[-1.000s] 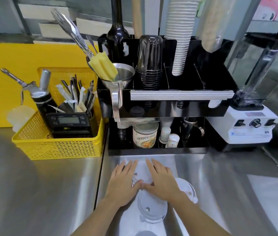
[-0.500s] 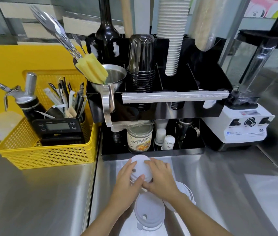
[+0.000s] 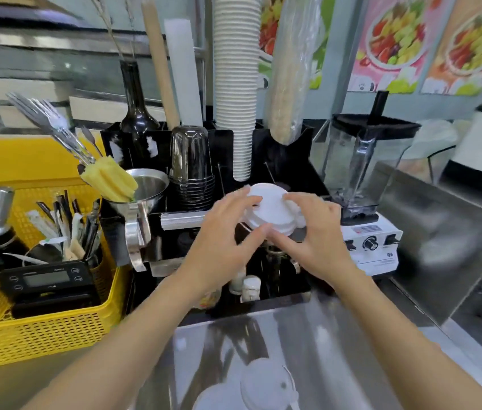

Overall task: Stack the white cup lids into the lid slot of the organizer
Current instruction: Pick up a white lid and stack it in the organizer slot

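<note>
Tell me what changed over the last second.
Both hands, left hand and right hand, gathered a white lid stack off the counter and raised it to the black organizer. More lids remain on the counter; the yellow basket and blender stayed.

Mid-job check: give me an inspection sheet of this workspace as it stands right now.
Surface: steel counter, shiny, blurred near the bottom edge.
Job's things: white lids held over the black organizer, above its front slots; loose lids lie on the counter.
Clutter: yellow basket with a digital scale and utensils; steel funnel with a yellow sponge; dark bottle; white cup stack; clear cup stack.
Grippers: left hand and right hand both grip the lids from either side.
Cables: nothing seen.
Surroundings: blender right of the organizer; fruit posters on the wall.
</note>
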A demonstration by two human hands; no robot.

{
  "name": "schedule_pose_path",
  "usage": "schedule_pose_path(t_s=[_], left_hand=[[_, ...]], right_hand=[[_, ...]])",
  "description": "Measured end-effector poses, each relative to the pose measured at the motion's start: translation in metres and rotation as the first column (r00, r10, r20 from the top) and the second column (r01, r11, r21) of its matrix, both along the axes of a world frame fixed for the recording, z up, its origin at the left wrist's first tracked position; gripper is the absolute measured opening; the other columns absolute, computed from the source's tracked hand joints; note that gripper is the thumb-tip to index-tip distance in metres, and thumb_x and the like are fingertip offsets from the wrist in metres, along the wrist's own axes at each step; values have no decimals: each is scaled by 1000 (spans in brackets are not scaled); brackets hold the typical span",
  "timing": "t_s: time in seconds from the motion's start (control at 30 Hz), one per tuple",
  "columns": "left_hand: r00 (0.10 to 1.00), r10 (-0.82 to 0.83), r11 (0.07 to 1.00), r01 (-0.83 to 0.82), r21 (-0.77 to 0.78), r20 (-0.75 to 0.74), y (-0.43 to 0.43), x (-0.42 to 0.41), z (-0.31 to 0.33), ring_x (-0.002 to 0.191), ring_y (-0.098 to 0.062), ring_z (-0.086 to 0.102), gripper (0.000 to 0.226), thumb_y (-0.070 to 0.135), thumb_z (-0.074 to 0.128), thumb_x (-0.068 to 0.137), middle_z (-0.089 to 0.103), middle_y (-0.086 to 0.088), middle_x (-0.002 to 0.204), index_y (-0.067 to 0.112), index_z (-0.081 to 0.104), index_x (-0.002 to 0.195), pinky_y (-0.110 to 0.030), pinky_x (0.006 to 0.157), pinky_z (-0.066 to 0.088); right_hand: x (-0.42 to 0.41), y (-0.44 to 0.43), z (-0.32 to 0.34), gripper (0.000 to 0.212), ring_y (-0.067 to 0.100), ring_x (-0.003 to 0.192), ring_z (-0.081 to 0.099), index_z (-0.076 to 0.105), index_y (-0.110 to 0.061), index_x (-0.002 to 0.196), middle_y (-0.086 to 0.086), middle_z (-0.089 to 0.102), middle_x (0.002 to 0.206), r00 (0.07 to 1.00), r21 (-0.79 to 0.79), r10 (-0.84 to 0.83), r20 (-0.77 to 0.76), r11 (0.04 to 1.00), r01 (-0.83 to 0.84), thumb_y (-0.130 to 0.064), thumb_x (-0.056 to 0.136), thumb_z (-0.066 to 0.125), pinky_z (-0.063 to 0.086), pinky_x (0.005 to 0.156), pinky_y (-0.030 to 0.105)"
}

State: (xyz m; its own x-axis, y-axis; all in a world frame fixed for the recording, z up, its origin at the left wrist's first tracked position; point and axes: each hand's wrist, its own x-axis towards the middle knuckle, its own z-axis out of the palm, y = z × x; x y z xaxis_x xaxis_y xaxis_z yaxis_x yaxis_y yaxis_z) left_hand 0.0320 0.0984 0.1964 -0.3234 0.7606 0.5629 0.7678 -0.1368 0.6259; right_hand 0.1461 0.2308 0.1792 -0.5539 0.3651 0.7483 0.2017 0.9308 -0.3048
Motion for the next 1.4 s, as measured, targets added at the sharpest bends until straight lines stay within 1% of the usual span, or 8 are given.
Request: schedule_pose_path(t_s=[0.37,0.6,0.7,0.87,1.03,1.13,1.27,1.4], left_hand=[[999,-29,960,36,-278,28,119,-19,37,114,-16,44,50,42,52,87,38,0,141,20,41,130,-29,95,34],[963,-23,913,-89,-398,-268,161,-31,22,128,-26,34,39,35,46,90,36,-8,142,15,48,123,-41,108,22],[907,-66,892,-133,-433,-416,170,-32,16,126,-25,35,35,34,35,94,42,-7,138,15,51,119,-37,110,8],[807,-145,840,-205,-502,-573,177,-40,9,118,-25,40,34,27,20,97,63,-4,101,21,52,88,-51,111,2],[822,-225,787,-163,-595,-524,175,-39,11,125,-17,31,49,41,11,96,57,6,94,23,57,99,-49,113,-5],[855,-217,813,-110,-572,-472,169,-37,11,131,-16,27,50,52,18,93,60,5,116,29,58,110,-47,113,-6],[818,-60,954,-123,-275,-573,141,-32,-8,135,-14,27,56,59,31,86,43,4,143,28,45,130,-37,113,2],[858,0,995,-51,-85,-513,99,-17,-29,135,-16,31,59,56,35,83,40,0,146,26,41,134,-30,111,10]], right_hand=[[-9,102,46,71,17,115,40,53,-24,112,-3,58,114,951,19,-170,259,985,171,-76,65,38,15,85,31],[-25,135,35,49,20,112,38,50,-19,110,3,56,98,870,41,-146,470,989,144,-57,79,53,17,93,37],[-27,147,35,46,20,116,35,52,-25,106,1,56,91,809,63,-151,568,988,141,-60,77,49,12,97,40],[-38,151,39,41,21,137,14,69,-23,81,-1,55,128,586,133,-199,786,979,154,-45,89,36,-3,107,53],[-38,152,39,44,18,141,1,64,-23,108,-9,51,134,488,105,-184,853,977,185,-44,93,28,-9,109,56],[-30,148,37,34,18,136,23,66,-25,98,-9,59,121,641,128,-193,743,981,146,-43,91,39,-1,107,54],[-7,132,20,33,14,118,45,61,-20,112,-2,58,124,943,89,-125,309,991,103,-42,88,52,14,95,34],[16,106,-11,55,17,119,47,53,-18,125,5,55,131,991,38,-13,132,999,8,-51,81,47,22,92,29]])
